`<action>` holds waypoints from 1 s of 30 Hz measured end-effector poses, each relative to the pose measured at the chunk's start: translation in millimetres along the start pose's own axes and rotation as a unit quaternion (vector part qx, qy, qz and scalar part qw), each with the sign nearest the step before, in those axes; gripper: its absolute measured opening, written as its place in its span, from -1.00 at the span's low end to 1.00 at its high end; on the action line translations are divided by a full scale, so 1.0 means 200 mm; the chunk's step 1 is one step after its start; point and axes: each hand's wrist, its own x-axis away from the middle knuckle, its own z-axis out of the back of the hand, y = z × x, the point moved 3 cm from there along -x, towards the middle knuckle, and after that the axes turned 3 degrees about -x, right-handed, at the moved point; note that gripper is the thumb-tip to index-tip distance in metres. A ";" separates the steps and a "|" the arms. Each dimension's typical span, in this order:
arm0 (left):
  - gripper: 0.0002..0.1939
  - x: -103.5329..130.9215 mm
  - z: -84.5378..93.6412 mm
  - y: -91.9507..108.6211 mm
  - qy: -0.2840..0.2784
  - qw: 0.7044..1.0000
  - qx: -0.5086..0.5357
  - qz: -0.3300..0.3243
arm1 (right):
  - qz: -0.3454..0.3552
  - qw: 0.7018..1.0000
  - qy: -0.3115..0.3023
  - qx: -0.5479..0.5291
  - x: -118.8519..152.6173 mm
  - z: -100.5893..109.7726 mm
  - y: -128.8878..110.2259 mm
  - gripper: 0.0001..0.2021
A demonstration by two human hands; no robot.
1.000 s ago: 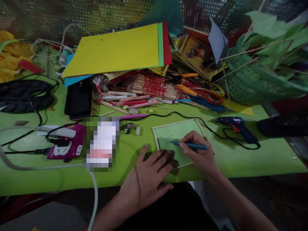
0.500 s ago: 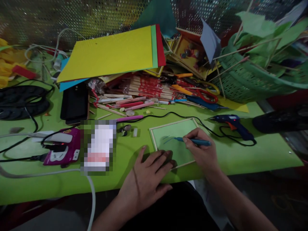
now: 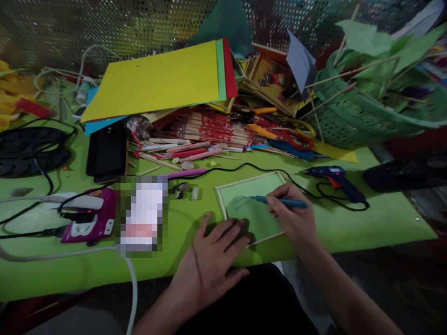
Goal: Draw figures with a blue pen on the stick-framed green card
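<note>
A light green sheet edged with thin wooden sticks (image 3: 268,223) lies near the table's front edge. My right hand (image 3: 293,214) grips a blue marker pen (image 3: 295,203), its tip at a few short blue lines (image 3: 242,203) on the sheet's left half. My left hand (image 3: 216,251) rests palm down with fingers spread, its fingertips over the sheet's lower left corner and hiding part of the stick edge there. Close by on the left are small dark stones (image 3: 179,188) and a small whitish piece (image 3: 194,193).
A blue glue gun (image 3: 337,177) with a black cord lies to the right. Left are a phone with a blurred screen (image 3: 143,214) and a magenta power strip (image 3: 91,221). Behind are coloured sheets (image 3: 153,77), bundled sticks (image 3: 213,128), scissors (image 3: 296,132) and a green basket (image 3: 366,111).
The blue lines on the sheet have grown longer and clearer under the pen. My right hand has shifted very slightly; my left hand stays put. The view has moved a little.
</note>
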 end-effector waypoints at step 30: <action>-0.36 -0.09 -0.06 0.06 -0.024 0.999 0.023 0.021 | 0.003 1.000 -0.025 0.001 -0.03 -0.06 -0.05 -0.86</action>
